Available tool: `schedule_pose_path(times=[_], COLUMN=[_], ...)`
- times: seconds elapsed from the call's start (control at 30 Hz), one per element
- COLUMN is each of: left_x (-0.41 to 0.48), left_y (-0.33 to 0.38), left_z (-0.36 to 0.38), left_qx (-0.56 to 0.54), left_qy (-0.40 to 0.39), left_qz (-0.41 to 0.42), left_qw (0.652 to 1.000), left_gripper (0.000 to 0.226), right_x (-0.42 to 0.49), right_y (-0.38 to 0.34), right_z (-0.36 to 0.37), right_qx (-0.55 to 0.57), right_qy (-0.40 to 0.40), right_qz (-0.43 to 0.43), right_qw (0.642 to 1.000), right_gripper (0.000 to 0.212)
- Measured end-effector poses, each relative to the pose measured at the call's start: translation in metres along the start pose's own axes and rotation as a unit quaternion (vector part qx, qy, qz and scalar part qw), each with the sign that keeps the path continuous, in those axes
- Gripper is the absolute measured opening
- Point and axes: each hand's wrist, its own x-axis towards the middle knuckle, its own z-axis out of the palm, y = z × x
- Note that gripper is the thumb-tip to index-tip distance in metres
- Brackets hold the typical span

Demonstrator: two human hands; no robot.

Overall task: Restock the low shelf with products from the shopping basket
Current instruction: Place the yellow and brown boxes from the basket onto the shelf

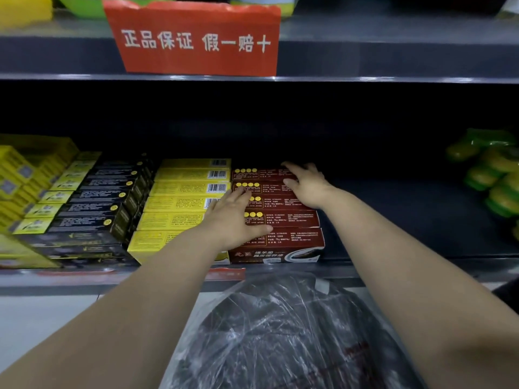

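Observation:
A row of dark red boxes point(283, 220) lies on the low shelf point(407, 220), to the right of a row of yellow boxes point(179, 203). My left hand point(233, 217) rests flat on the red boxes near the front, fingers spread and straight. Farther back along the same row, my right hand point(306, 183) presses down on the tops of the boxes with its fingers extended. Neither hand grips a box. No shopping basket is in view.
Black boxes point(104, 209) and more yellow packs point(31, 175) fill the shelf's left part. Green packets point(494, 175) sit at the far right. A red paper sign point(196, 40) hangs from the shelf above. A plastic-wrapped dark item point(280, 332) lies below, between my arms.

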Motion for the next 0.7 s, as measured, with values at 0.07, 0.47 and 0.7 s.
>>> schedule_pose_path(times=[0.07,0.47,0.7], left_x=[0.001,0.001,0.001], left_y=[0.000,0.021,0.103], left_z=[0.000,-0.012,-0.035], left_qx=[-0.001,-0.171,-0.363], left_qy=[0.002,0.053,0.085], left_qz=[0.000,0.021,0.224], left_qw=[1.000,0.984,0.900], left_gripper=[0.094,0.078,0.027], right_x=[0.002,-0.038,-0.120], right_y=[0.000,-0.015,-0.030], right_z=[0.003,-0.012,-0.122], right_qx=[0.019,0.092,0.043], right_qy=[-0.010,-0.004,0.148], right_qz=[0.011,0.006,0.042], right_qw=[1.000,0.996,0.987], right_gripper=[0.048,0.059,0.034])
